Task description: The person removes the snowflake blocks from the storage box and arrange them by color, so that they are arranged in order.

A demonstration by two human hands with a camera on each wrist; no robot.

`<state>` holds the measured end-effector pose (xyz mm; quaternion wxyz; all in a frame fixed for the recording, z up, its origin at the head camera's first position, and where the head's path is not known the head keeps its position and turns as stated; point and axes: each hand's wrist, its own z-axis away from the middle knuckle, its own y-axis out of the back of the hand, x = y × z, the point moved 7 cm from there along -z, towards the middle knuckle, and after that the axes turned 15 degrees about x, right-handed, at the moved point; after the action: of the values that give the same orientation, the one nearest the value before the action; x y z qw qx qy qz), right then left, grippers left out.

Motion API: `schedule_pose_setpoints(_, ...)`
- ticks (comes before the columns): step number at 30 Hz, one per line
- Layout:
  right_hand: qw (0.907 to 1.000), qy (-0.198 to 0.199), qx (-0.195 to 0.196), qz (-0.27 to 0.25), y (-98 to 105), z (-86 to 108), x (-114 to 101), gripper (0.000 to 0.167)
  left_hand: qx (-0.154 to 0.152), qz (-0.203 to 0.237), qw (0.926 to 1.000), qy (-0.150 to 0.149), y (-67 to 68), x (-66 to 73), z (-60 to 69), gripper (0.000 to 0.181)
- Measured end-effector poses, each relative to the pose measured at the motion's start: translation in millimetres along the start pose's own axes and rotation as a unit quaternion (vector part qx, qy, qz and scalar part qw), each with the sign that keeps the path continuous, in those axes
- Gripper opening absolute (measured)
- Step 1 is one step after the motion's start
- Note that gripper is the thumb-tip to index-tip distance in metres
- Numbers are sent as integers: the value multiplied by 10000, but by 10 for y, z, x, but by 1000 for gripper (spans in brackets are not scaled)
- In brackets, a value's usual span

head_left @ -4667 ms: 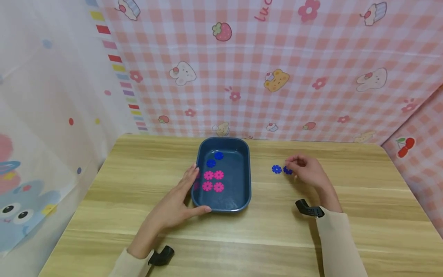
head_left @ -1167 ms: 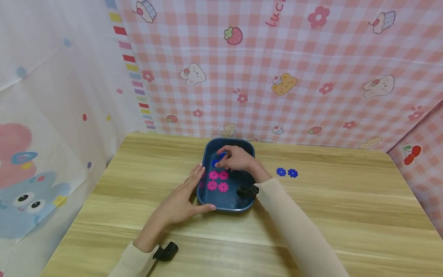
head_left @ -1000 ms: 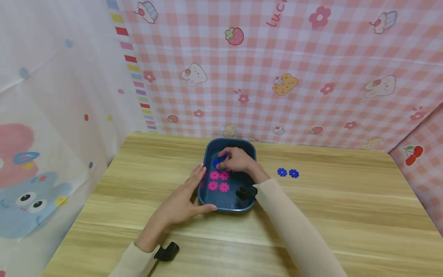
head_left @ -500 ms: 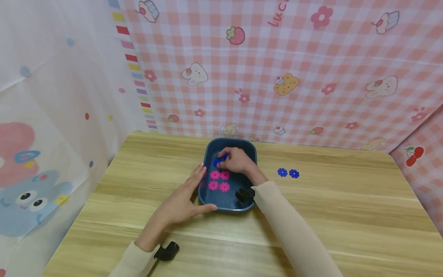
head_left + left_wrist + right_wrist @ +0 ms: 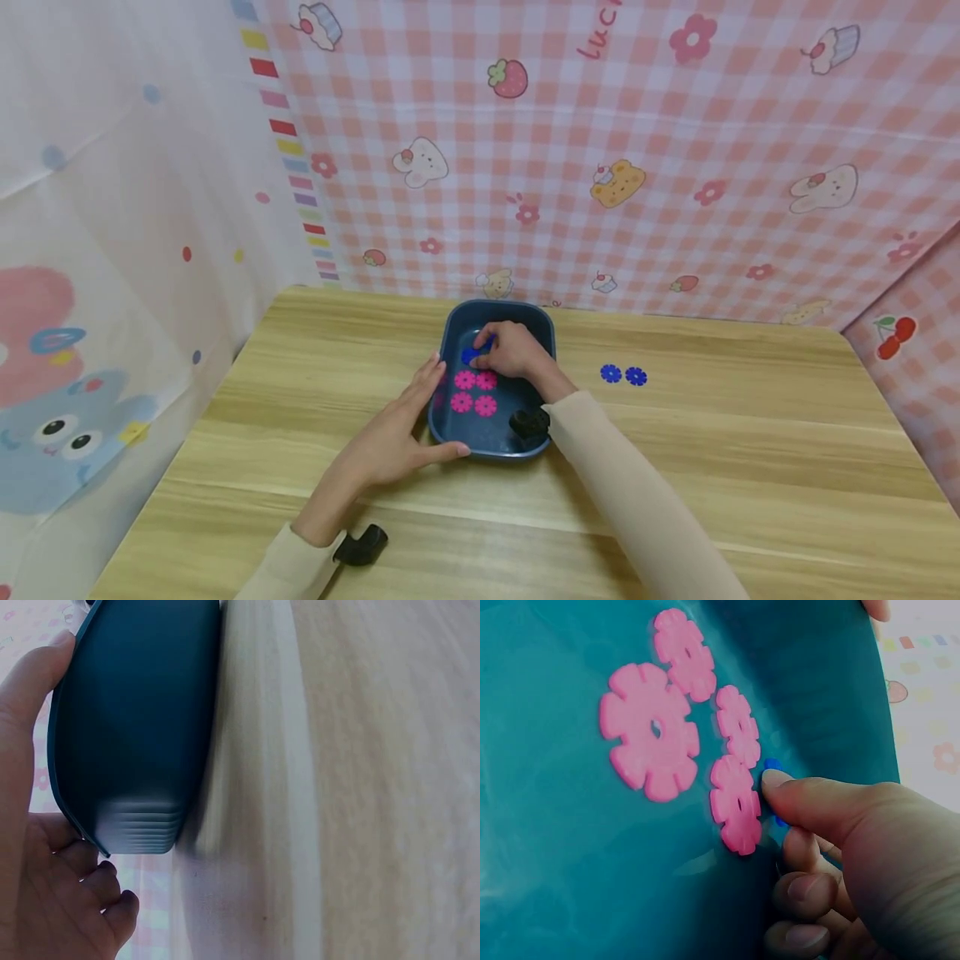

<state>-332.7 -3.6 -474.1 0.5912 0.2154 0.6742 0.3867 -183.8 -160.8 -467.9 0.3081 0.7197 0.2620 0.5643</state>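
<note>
My left hand [image 5: 385, 439] rests against the blue-grey tray [image 5: 495, 442], its straight fingers along the left wall and its thumb at the near rim. In the left wrist view the tray's outer side [image 5: 135, 712] shows beside that hand. My right hand [image 5: 513, 350] reaches inside, thumb and index finger pinching a blue snowflake disc [image 5: 775, 766], which they mostly cover. Part of a blue disc [image 5: 470, 357] shows left of the fingertips. Several pink snowflake discs [image 5: 486, 406] lie flat in two rows on the tray floor, just nearer than the blue.
Two blue snowflake discs [image 5: 611, 373] lie side by side on the wooden table [image 5: 750, 467], right of the tray. A pink checked cloth [image 5: 480, 125] hangs behind the table, and a white patterned cloth [image 5: 150, 250] hangs at the left.
From the table's blue discs, my right hand has come left into the tray and stays at the blue discs there, fingertips shifting slightly. My left hand has stayed on the tray.
</note>
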Motion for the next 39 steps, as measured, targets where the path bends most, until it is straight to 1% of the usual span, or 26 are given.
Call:
schedule_pose_setpoints(6, 9993, 121, 73, -333, 17, 9, -39, 24, 2, -13, 10000, 14, 6, 0, 0, 117)
schedule_pose_setpoints(9, 9983, 272, 152, -487, 33, 16, -60, 17, -24, -18, 10000, 8, 2, -1, -1, 116)
schedule_pose_setpoints(14, 9959, 572, 86, -691, 19, 31, -99, 11, -66, 1, 10000, 7, -7, -2, 5, 115)
schedule_pose_setpoints(18, 9929, 574, 105, -1033, 9, 26, -99, 10, -42, 27, 10000, -4, -5, -8, 4, 118)
schedule_pose_setpoints(21, 9906, 507, 194, -1252, 21, 26, -97, 12, -23, 23, 10000, -29, -4, -10, 1, 118)
schedule_pose_setpoints(24, 9881, 562, 357, -1386, 54, 33, -113, 11, -10, 11, 10000, -46, -3, -5, 0, 116)
schedule_pose_setpoints(28, 9813, 596, 638, -1713, 121, 48, -131, 11, -6, -1, 10000, -81, 2, 2, -10, 117)
schedule_pose_setpoints(30, 9771, 542, 755, -1916, 154, 55, -132, 12, -2, -7, 10000, -85, 1, -2, -11, 117)
schedule_pose_setpoints(34, 9682, 455, 902, -2290, 204, 73, -141, 14, 10, 19, 10000, -94, -4, -17, -9, 117)
schedule_pose_setpoints(39, 9577, 506, 1045, -2634, 249, 93, -144, 14, 31, 64, 9999, -104, -12, -27, -6, 118)
